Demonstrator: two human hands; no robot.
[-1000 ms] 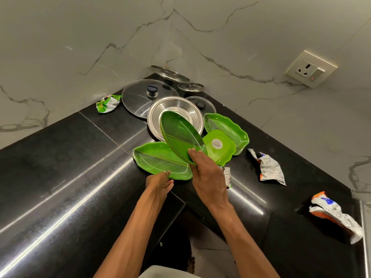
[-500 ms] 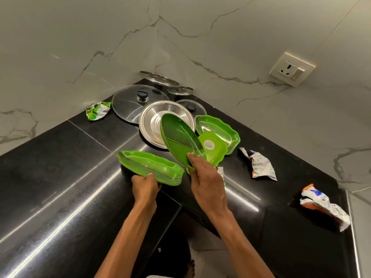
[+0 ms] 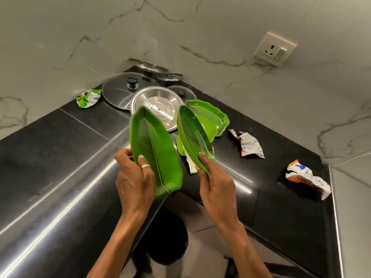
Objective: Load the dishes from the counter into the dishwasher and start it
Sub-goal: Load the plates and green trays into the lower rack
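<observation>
The left hand grips a leaf-shaped green tray by its long edge. One finger with a ring lies on the inner face and the other fingers curl round the rim, where they are partly hidden. The right hand pinches the near end of a second leaf tray, thumb on the inside; its fingers are behind the tray and cannot be seen.

Both trays are held tilted on edge above the black tabletop, just in front of the steel plate, and each one covers a part of its near rim.

Right of the steel plate lies a green scalloped bowl. A light green dish in front of this bowl is mostly covered by the second tray, so its shape is hard to tell. Also under this tray a scrap of wrapper shows only in part.

Left of the steel plate and behind it rests a glass lid with a dark knob. A smaller lid shows behind the plate's right rim, mostly hidden. Further behind, at the wall corner, two more lids are small and unclear.

A green wrapper lies far left of the steel plate, a silver wrapper to the right, and an orange-white wrapper still further right.
</observation>
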